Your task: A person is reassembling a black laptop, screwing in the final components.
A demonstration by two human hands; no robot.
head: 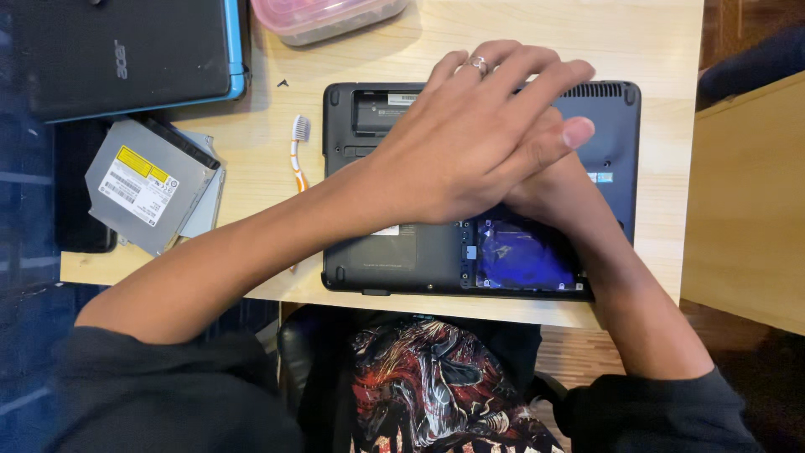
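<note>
On a pale wooden bench [637,33], a black upturned laptop [394,243] lies opened, one bay exposed. Your left hand [470,143] lies flat, open-fingered, over your right hand [549,189], whose grip is hidden.

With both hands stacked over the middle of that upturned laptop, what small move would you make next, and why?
Probably lift the left hand clear. It lies flat on top of the right hand over the upturned laptop, hiding whatever the right fingers touch. Only the open bay with the blue-wrapped drive near the front edge shows, so uncovering the spot would let the work be seen.
</note>
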